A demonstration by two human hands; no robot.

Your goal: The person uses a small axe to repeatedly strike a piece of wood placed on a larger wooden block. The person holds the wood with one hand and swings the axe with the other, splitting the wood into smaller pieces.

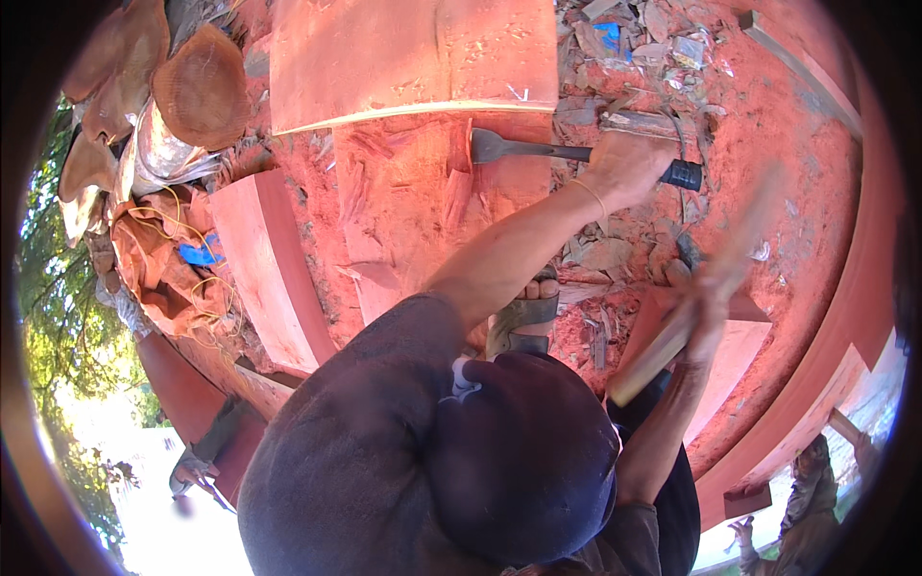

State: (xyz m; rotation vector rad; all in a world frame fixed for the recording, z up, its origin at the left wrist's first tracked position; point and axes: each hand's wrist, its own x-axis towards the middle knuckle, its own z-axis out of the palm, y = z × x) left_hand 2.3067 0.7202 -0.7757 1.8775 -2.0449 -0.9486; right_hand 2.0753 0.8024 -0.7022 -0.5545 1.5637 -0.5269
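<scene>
My left hand (629, 168) is closed around the handle of a chisel (533, 151), whose black butt end sticks out to the right of my fist. Its flat metal blade rests against the cut edge of a reddish wooden beam (519, 187), next to a raised splinter. In my right hand (709, 305) is a thick wooden club (663, 350), held at a slant to the right of the chisel and apart from it. Motion blurs the club's upper end.
A wide plank section (413, 58) lies beyond the chisel. Squared timbers (274, 259) stand left, beside an orange cloth (168, 264) and log ends (202, 86). Wood chips and red sawdust cover the ground. A sandalled foot (526, 317) is close by; another person (812, 499) shows lower right.
</scene>
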